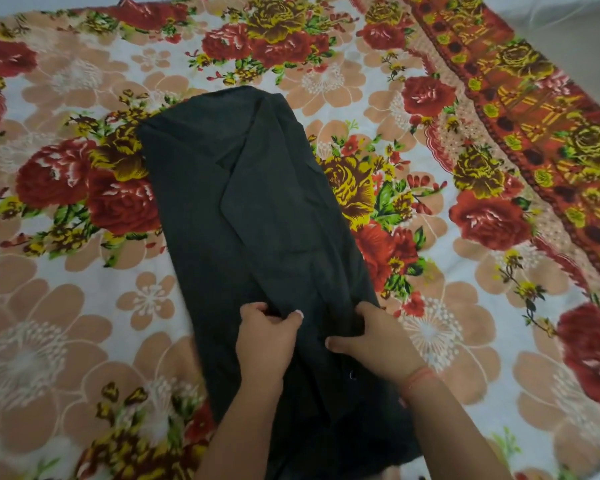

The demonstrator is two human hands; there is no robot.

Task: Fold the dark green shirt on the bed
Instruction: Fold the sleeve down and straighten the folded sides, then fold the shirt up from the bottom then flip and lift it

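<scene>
Left hand (pixel 265 337), right hand (pixel 373 342) on one shirt (pixel 257 209)

Home bedroom, domestic setup. Evidence:
- Nearly the whole view is a bed (pixel 482 341) seen from above, soft surface with slight wrinkles.
- It's covered by a printed bedsheet (pixel 84 306): large red and yellow roses, peach flowers on white. Household linen look.
- An ornate red-orange border band (pixel 520 109) runs diagonally down the right side of the sheet.
- Beyond the band, top right, there's a plain grey strip (pixel 589 39). Floor or wall, can't tell.
- A dark green shirt (pixel 257 209) lies lengthwise on the sheet. Bare left hand (pixel 264 341) and right hand (pixel 374 344) both grip its fabric.
- Red thread band (pixel 418 377) on the right wrist.
</scene>
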